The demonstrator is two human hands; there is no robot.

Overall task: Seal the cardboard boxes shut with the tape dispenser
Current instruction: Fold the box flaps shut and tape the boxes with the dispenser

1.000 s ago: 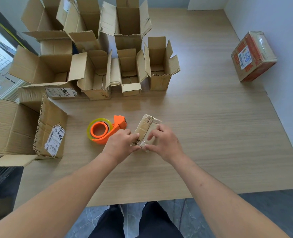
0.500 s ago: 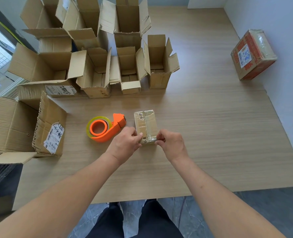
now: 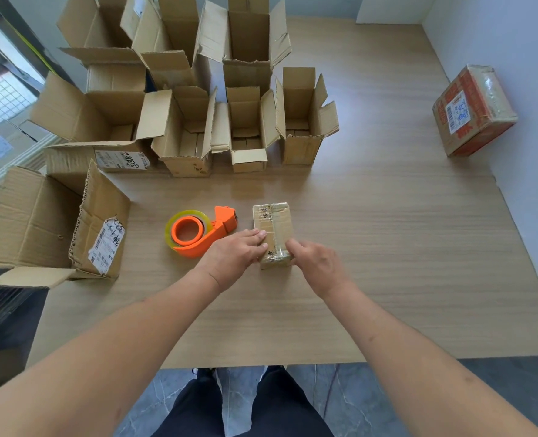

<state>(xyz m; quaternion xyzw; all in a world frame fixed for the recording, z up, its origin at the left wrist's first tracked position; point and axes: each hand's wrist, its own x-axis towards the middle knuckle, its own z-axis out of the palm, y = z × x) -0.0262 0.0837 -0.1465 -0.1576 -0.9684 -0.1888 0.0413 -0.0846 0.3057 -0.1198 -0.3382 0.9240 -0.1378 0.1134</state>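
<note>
Pressing: we hold the small box (image 3: pixel 273 233) flat on the table (image 3: pixel 387 247), near its front edge
left hand (image 3: pixel 234 252): fingers straight, flat against the box's left side
right hand (image 3: pixel 316 263): fingers curled over the near right corner, holding it
tape dispenser (image 3: pixel 200 230): lying free just left of the box, untouched
risk: tape on top looks wrinkled, may lift if we skip smoothing
risk: open boxes (image 3: pixel 245 121) behind are still unsealed, crowded, flaps may snag

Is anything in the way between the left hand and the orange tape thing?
Nothing visible is. The orange tape dispenser lies on the table right beside the left hand, with only bare wood between them. Both hands are on the small taped box.
</note>
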